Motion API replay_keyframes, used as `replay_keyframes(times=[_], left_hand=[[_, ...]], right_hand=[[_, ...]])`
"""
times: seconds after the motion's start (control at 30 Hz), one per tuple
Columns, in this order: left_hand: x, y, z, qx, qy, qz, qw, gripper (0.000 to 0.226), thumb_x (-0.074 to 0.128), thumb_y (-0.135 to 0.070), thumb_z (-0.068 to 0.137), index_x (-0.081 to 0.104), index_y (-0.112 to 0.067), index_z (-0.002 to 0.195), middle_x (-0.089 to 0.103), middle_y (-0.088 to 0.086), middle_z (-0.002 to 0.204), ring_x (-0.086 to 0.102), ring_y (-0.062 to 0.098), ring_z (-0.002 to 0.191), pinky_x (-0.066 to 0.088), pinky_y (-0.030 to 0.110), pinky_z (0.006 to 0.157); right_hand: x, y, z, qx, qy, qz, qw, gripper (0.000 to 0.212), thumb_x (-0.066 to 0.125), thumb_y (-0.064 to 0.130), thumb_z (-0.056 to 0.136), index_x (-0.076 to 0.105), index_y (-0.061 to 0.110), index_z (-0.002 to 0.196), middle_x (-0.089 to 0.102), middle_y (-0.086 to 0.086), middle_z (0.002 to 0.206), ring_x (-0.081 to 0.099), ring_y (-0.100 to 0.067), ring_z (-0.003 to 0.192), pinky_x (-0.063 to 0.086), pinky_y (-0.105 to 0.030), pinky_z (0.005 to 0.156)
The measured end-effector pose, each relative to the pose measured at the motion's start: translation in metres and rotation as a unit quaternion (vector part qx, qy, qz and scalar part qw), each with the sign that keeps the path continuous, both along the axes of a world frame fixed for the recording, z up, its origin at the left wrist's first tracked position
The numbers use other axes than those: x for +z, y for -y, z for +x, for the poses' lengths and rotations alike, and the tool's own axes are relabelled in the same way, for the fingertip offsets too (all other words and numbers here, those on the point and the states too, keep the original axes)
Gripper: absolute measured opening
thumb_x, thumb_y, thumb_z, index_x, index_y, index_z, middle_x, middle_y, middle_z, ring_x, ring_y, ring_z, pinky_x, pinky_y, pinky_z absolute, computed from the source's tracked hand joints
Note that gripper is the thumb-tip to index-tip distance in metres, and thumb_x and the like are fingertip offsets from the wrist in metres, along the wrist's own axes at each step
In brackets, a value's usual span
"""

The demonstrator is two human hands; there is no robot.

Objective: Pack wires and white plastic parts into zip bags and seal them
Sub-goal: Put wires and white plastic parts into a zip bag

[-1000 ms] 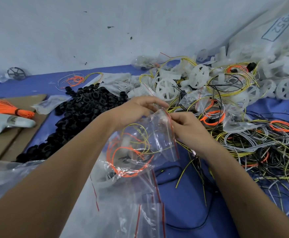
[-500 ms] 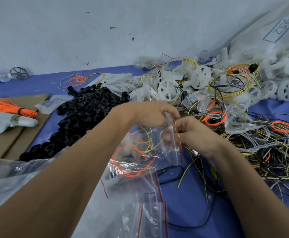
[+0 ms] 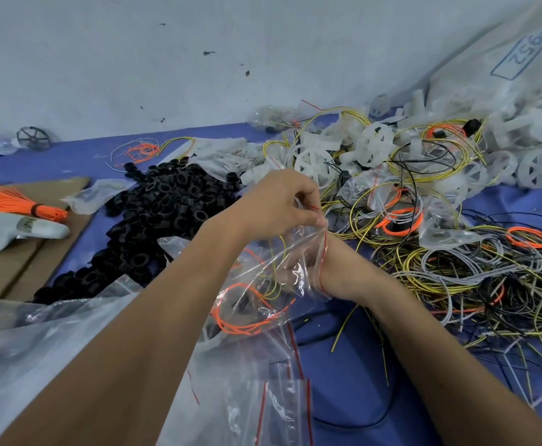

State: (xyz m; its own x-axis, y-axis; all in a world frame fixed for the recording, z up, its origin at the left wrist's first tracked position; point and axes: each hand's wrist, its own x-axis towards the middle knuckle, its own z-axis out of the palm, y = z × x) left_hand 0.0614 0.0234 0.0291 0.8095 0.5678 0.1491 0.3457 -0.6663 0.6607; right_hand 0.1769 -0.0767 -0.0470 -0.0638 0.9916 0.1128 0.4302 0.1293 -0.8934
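A clear zip bag (image 3: 256, 304) with a red seal strip hangs open in front of me, holding coiled orange and yellow wires. My left hand (image 3: 279, 204) pinches the bag's upper rim and holds it up. My right hand (image 3: 298, 267) is pushed into the bag's mouth up to the wrist and shows only dimly through the plastic, so its fingers are unclear. Loose wires (image 3: 462, 272) in yellow, grey, black and orange lie tangled to the right. White plastic wheel parts (image 3: 314, 162) are heaped behind them.
A pile of black rings (image 3: 166, 214) spreads to the left. Cardboard (image 3: 12, 268) carries an orange wire bundle (image 3: 12, 204) and a white controller (image 3: 18, 231). Empty zip bags (image 3: 263, 400) lie near me, and a big clear sack (image 3: 520, 85) of white parts fills the far right.
My right hand left the bag's rim and slid down inside the bag. My left hand raised the rim slightly, and the bag's mouth now circles the right wrist.
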Motion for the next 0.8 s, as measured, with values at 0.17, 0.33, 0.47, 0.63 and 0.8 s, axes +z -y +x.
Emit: replay_keyframes(times=[0.17,0.33,0.47,0.63,0.8], left_hand=[[-0.01,-0.001,-0.006,0.007,0.009,0.003,1.0,0.02,0.082,-0.017,0.086,0.065,-0.013,0.076,0.067,0.004,0.081,0.053,-0.002,0.064,0.046,0.024,0.07],[-0.017,-0.005,-0.017,0.079,0.01,0.017,0.997,0.031,0.06,-0.024,0.103,0.056,0.0,0.084,0.042,-0.006,0.063,0.037,0.0,0.052,0.031,0.022,0.057],[-0.01,-0.008,-0.024,0.115,0.035,0.036,0.992,0.033,0.053,-0.027,0.106,0.058,0.0,0.088,0.041,-0.008,0.06,0.038,0.001,0.048,0.032,0.025,0.056],[0.005,-0.01,-0.025,0.201,0.126,0.048,0.97,0.038,0.05,-0.032,0.107,0.052,-0.005,0.08,0.04,-0.005,0.066,0.038,0.01,0.06,0.03,0.027,0.057],[0.021,-0.013,-0.022,0.262,0.187,0.063,0.945,0.044,0.051,-0.034,0.106,0.037,-0.017,0.068,0.036,-0.002,0.061,0.039,0.019,0.06,0.032,0.038,0.06]], right_hand=[[-0.004,-0.001,-0.003,-0.081,0.081,0.059,0.992,0.03,0.093,0.026,0.07,0.065,0.019,0.068,0.064,-0.001,0.062,0.057,-0.007,0.059,0.052,-0.03,0.059],[0.004,0.001,0.007,-0.069,-0.085,-0.006,0.994,0.016,0.081,0.004,0.083,0.076,0.011,0.069,0.072,-0.009,0.064,0.064,-0.017,0.056,0.054,-0.032,0.055],[0.009,0.001,0.019,-0.153,-0.064,0.103,0.981,0.02,0.084,0.004,0.079,0.071,0.016,0.069,0.068,0.002,0.062,0.059,-0.006,0.055,0.047,-0.023,0.056],[0.017,0.0,0.019,-0.258,-0.185,0.174,0.932,0.04,0.05,0.062,0.092,0.066,0.025,0.095,0.069,0.012,0.083,0.063,-0.005,0.075,0.052,-0.021,0.066],[0.013,-0.005,0.008,-0.123,-0.381,-0.011,0.917,0.063,0.066,0.061,0.08,0.059,0.017,0.125,0.076,0.001,0.106,0.073,-0.022,0.096,0.06,-0.035,0.072]])
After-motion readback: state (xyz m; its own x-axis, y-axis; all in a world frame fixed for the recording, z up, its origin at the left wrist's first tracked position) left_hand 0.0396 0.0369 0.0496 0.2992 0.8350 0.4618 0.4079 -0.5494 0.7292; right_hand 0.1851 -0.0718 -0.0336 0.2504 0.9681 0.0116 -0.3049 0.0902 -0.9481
